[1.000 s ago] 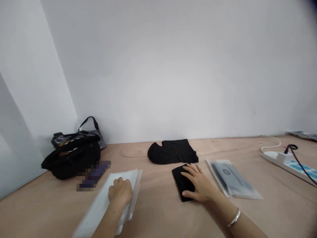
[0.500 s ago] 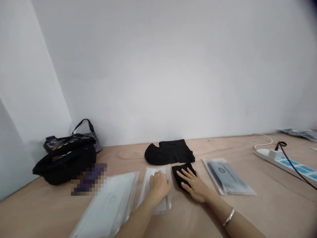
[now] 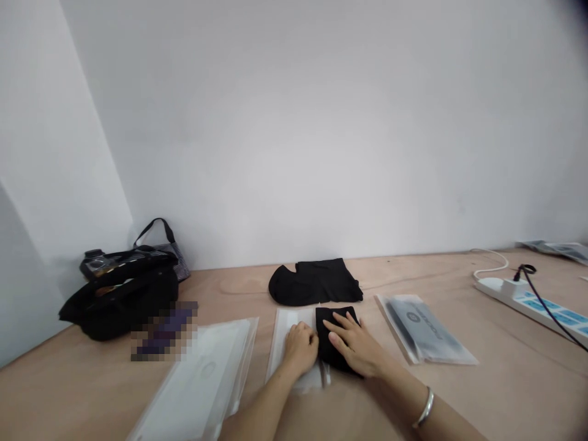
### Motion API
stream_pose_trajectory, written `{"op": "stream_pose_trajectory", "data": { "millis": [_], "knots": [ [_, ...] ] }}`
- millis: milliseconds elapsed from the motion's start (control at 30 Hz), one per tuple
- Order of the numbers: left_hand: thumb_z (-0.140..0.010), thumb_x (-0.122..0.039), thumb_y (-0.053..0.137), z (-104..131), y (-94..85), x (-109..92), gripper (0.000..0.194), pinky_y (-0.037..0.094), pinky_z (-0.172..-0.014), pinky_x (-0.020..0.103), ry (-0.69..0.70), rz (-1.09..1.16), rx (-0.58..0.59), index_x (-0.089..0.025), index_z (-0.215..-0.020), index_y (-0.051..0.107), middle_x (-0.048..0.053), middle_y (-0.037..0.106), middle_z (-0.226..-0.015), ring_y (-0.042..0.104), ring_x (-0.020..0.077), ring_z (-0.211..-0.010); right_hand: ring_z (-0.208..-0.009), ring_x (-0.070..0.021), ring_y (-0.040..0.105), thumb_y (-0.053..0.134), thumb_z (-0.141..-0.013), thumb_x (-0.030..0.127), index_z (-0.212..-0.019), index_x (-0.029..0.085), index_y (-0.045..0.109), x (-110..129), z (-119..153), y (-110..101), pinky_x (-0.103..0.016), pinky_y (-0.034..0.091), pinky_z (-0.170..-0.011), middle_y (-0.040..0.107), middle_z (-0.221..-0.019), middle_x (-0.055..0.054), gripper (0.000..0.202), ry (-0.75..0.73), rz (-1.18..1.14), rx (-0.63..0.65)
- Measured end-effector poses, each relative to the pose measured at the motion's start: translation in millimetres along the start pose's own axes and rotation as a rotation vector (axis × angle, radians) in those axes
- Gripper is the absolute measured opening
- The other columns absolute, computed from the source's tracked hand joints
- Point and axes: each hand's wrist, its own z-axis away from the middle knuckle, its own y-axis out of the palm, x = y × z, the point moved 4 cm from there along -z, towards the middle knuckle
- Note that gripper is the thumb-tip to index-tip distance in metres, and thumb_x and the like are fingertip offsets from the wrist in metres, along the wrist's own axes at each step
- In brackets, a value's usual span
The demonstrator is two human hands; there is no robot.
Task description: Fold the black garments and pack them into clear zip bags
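My left hand rests with curled fingers on a clear plastic bag lying flat on the wooden table. Right beside it, my right hand lies palm-down on a small folded black cloth whose left edge meets the bag. The right wrist wears a silver bangle. Behind both hands lies a larger black fabric piece.
A stack of clear bags lies at the left front. A black handbag and a blurred dark item sit far left. A packed bag lies to the right, with a white power strip and cables beyond.
My left hand left the bag stack and carried one clear bag rightward to the black cloth. My right hand stayed on the cloth, now touching the bag's edge.
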Motion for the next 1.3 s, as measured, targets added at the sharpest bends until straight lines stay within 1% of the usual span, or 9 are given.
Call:
{"op": "stream_pose_trajectory", "data": {
  "millis": [167, 433, 633, 733, 833, 967, 1133, 1233, 1300],
  "knots": [
    [-0.083, -0.020, 0.039, -1, 4.1, 4, 0.023, 0.037, -0.076, 0.026, 0.009, 0.055, 0.004, -0.019, -0.078, 0.062, 0.004, 0.059, -0.091, 0.052, 0.0165, -0.088, -0.132, -0.0276, 0.007, 0.029, -0.084, 0.057, -0.135, 0.030, 0.026, 3, -11, -1, -0.055, -0.006, -0.101, 0.023, -0.142, -0.004, 0.058, -0.216, 0.083, 0.079],
    [-0.086, -0.020, 0.035, 0, -4.0, -4, 0.026, 0.038, -0.078, 0.027, 0.035, 0.122, -0.058, -0.020, -0.077, 0.060, 0.003, 0.056, -0.100, 0.052, 0.0157, -0.091, -0.130, -0.0348, 0.009, 0.048, -0.074, 0.053, -0.132, 0.038, 0.028, 4, -18, 9, -0.069, -0.013, -0.087, 0.025, -0.142, -0.002, 0.063, -0.153, 0.082, 0.173],
    [-0.086, -0.018, 0.033, 6, -13.2, -15, 0.026, 0.038, -0.080, 0.030, 0.130, 0.116, -0.071, -0.019, -0.082, 0.058, 0.003, 0.055, -0.104, 0.050, 0.0172, -0.093, -0.128, -0.0387, 0.012, 0.053, -0.071, 0.040, -0.131, 0.034, 0.033, 17, -17, 21, -0.072, 0.002, -0.088, 0.026, -0.142, -0.003, 0.064, -0.013, 0.038, 0.075],
    [-0.087, -0.017, 0.033, 10, -23.7, -18, 0.024, 0.037, -0.081, 0.031, 0.245, 0.070, -0.058, -0.021, -0.092, 0.056, 0.003, 0.055, -0.106, 0.048, 0.0178, -0.095, -0.125, -0.0316, 0.027, 0.047, -0.073, 0.027, -0.127, 0.021, 0.040, 21, -12, 22, -0.056, 0.021, -0.096, 0.034, -0.137, -0.010, 0.055, 0.104, -0.038, -0.067],
    [-0.085, -0.013, 0.035, 13, -35.2, -21, 0.023, 0.036, -0.078, 0.032, 0.368, -0.046, -0.024, -0.021, -0.094, 0.055, 0.003, 0.058, -0.101, 0.049, 0.0189, -0.094, -0.105, -0.0221, 0.051, 0.044, -0.075, 0.022, -0.110, 0.017, 0.052, 24, -3, 10, -0.034, 0.039, -0.086, 0.055, -0.114, -0.011, 0.037, 0.111, -0.091, -0.153],
    [-0.084, -0.013, 0.040, 14, -44.8, -28, 0.018, 0.036, -0.079, 0.033, 0.475, -0.108, 0.003, -0.021, -0.084, 0.057, 0.002, 0.062, -0.090, 0.052, 0.0190, -0.089, -0.081, -0.0234, 0.058, 0.045, -0.079, 0.032, -0.088, 0.018, 0.059, 21, 10, -15, -0.035, 0.041, -0.070, 0.062, -0.085, -0.009, 0.022, 0.203, 0.108, -0.235],
    [-0.085, -0.021, 0.043, 24, -41.9, -26, 0.017, 0.037, -0.085, 0.034, 0.426, 0.063, -0.084, -0.022, -0.086, 0.060, 0.003, 0.062, -0.096, 0.053, 0.0189, -0.094, -0.095, -0.0238, 0.051, 0.054, -0.072, 0.051, -0.080, 0.022, 0.062, 23, 17, -32, -0.044, 0.028, -0.092, 0.059, -0.091, -0.006, 0.031, -0.174, 0.194, -0.252],
    [-0.087, -0.037, 0.042, 38, -30.6, -17, 0.027, 0.031, -0.097, 0.039, 0.359, 0.152, -0.053, -0.025, -0.103, 0.060, 0.004, 0.050, -0.125, 0.042, 0.0232, -0.115, -0.112, -0.0276, 0.041, 0.060, -0.060, 0.063, -0.103, 0.024, 0.059, 11, 19, -27, -0.044, 0.026, -0.096, 0.050, -0.118, -0.010, 0.058, -0.393, 0.122, -0.079],
    [-0.085, -0.049, 0.038, 47, -23.0, -12, 0.044, 0.023, -0.102, 0.046, 0.333, 0.145, 0.034, -0.026, -0.123, 0.047, 0.006, 0.033, -0.139, 0.027, 0.0276, -0.127, -0.124, -0.0319, 0.028, 0.060, -0.058, 0.065, -0.123, 0.025, 0.045, 0, 18, -20, -0.050, 0.018, -0.099, 0.035, -0.134, -0.013, 0.078, -0.451, 0.135, 0.034]
  ]
}}
